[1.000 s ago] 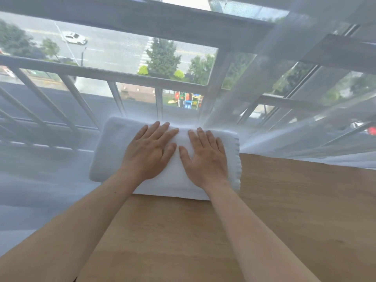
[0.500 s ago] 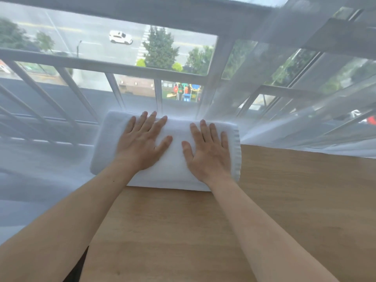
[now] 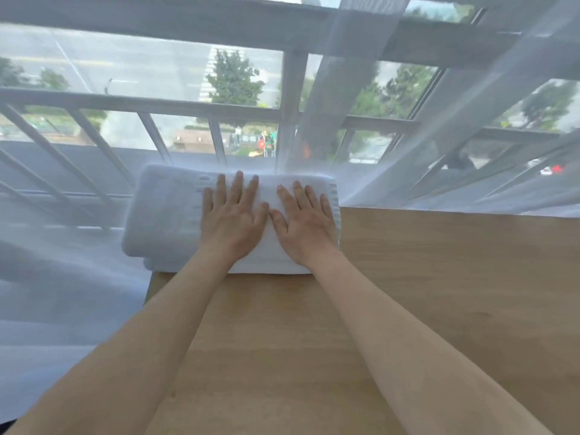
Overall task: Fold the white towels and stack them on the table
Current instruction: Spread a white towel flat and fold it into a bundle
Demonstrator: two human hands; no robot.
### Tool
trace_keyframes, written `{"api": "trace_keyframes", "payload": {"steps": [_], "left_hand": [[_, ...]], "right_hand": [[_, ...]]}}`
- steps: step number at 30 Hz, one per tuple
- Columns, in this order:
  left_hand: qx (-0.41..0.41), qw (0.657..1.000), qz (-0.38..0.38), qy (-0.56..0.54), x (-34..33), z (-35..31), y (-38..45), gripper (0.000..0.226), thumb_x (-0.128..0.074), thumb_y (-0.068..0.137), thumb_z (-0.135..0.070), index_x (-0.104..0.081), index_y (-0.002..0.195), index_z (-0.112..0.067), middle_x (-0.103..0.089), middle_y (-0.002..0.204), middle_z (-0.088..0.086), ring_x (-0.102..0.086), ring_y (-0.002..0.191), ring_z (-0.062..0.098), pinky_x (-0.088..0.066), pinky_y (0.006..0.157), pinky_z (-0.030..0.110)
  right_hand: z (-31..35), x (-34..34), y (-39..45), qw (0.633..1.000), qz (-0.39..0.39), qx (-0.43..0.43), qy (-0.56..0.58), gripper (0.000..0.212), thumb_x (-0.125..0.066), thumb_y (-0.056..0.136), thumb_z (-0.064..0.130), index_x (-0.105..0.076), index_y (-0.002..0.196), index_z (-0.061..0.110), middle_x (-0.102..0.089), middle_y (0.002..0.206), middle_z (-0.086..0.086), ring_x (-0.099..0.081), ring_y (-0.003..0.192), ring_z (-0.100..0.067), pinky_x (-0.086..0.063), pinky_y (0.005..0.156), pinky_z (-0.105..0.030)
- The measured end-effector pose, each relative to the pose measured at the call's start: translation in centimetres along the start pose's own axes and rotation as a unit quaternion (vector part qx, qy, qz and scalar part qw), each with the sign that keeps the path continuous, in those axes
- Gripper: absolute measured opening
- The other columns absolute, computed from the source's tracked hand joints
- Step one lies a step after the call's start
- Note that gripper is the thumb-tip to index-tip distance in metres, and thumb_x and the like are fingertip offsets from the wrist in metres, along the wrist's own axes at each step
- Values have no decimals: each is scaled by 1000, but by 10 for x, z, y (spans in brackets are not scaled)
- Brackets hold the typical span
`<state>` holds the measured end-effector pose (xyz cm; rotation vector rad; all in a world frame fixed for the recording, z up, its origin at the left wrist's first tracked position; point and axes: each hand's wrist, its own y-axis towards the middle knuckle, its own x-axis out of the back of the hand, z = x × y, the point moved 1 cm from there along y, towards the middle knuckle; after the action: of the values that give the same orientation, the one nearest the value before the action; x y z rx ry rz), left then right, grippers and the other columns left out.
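Note:
A folded white towel (image 3: 169, 215) lies at the far left corner of the wooden table (image 3: 439, 277), its left part hanging past the table's left edge. A second folded layer shows under it at the near left. My left hand (image 3: 232, 218) lies flat on the towel's middle, fingers spread. My right hand (image 3: 303, 219) lies flat on its right part, thumb almost touching the left thumb. Neither hand grips the cloth.
A sheer white curtain (image 3: 470, 136) hangs right behind the table's far edge and down its left side. Behind it are a window frame and a railing (image 3: 141, 105). The table's left edge (image 3: 147, 293) runs close to my left forearm.
Both hands have slid right along the towel and now lie closer together. The camera view has shifted, with the towel sitting more to the left.

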<state>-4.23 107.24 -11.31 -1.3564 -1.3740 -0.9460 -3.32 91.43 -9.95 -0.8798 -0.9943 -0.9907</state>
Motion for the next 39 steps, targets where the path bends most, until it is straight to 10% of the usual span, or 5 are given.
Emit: {"api": "trace_keyframes", "payload": {"steps": [21,39], "left_hand": [[-199,965,163,53,-131,-385,-219,67,-17,100,-65,-14,160,-34,-7,169,-3,-5,156,21,-9,124,39],[-362,909,206,14,-234,-718,-219,69,-11,100,-66,-13,160,-33,-8,169,-4,-4,156,20,-9,124,40]], "right_hand": [[-372,36,-381,948,37,-312,55,65,-16,104,56,-5,161,26,-2,168,1,-7,154,-26,-10,123,-45],[-632,119,-493,895,-10,-433,108,65,-24,103,56,3,159,33,4,168,3,-19,152,-25,-29,114,-47]]}}
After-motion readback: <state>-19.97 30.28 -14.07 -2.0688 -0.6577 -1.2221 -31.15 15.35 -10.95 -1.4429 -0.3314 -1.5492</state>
